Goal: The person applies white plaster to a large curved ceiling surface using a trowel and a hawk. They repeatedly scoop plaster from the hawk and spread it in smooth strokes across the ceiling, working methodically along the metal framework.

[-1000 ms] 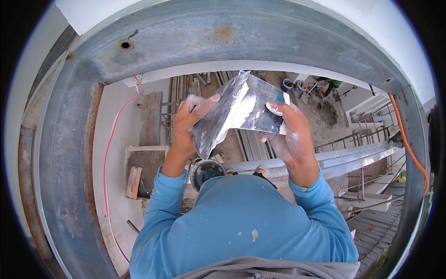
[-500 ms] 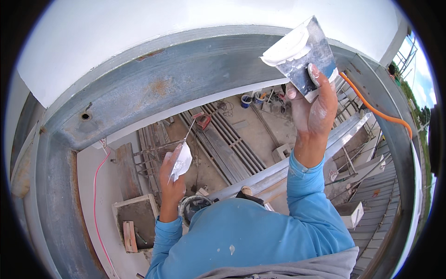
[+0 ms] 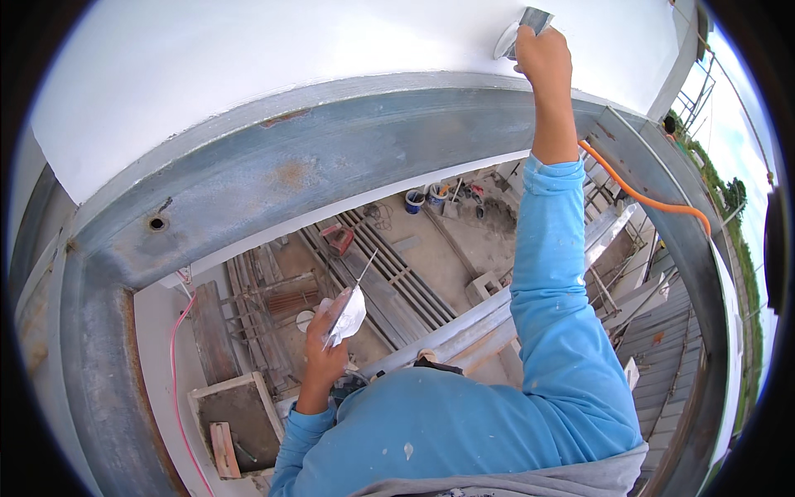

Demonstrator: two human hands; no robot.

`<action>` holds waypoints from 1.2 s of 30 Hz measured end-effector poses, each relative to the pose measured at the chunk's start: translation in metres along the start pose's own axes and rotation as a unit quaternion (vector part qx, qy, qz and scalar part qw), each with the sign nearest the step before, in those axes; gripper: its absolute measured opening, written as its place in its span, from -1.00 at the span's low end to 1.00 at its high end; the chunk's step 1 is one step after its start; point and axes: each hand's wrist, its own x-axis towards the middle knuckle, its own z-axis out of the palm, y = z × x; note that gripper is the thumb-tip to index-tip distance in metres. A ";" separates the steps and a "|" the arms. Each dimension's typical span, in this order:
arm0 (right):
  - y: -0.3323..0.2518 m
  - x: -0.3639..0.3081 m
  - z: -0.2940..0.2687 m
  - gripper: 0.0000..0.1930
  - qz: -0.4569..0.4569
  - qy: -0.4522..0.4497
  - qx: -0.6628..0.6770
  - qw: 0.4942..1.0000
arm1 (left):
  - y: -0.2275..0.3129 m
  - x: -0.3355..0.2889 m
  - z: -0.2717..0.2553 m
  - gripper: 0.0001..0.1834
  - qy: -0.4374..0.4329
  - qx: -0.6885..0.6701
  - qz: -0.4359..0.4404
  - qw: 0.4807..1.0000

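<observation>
Your right grip (image 3: 544,58) pinches a flat grey metal blade (image 3: 537,18) at the smooth white wall (image 3: 273,45), contact unclear; your left grip (image 3: 325,341) clasps a thin metal plate (image 3: 339,320) bearing thick white paste (image 3: 353,315).

bright daylight, sky (image 3: 735,142) pale at right; fisheye bends the steel beam (image 3: 373,137), corners black.
</observation>
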 end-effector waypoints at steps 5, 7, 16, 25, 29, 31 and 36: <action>-0.055 -0.042 0.018 -0.56 -0.060 0.069 -0.063 0.994 | -0.024 -0.014 -0.004 -0.50 0.062 -0.058 -0.021 0.996; -0.078 -0.063 0.021 -0.49 -0.055 0.055 -0.056 0.995 | -0.030 -0.015 -0.006 -0.48 0.070 -0.059 -0.021 0.996; -0.192 -0.144 0.021 -0.47 -0.099 0.039 0.035 0.994 | -0.020 -0.017 -0.014 -0.43 0.106 0.008 -0.001 0.994; -0.203 -0.174 -0.021 -0.57 -0.220 -0.062 0.169 0.959 | 0.004 -0.042 -0.024 -0.49 0.108 -0.080 -0.137 0.981; -0.121 -0.190 -0.059 -0.69 -0.289 -0.073 0.410 0.862 | 0.035 -0.038 -0.034 -0.52 -0.002 -0.205 -0.121 0.971; -0.080 -0.207 -0.057 -0.70 -0.332 -0.165 0.507 0.778 | 0.049 -0.031 -0.036 -0.51 -0.044 -0.273 -0.134 0.952; -0.031 -0.260 -0.063 -0.57 -0.421 -0.340 0.515 0.664 | 0.039 -0.028 -0.036 -0.55 -0.106 -0.419 -0.195 0.880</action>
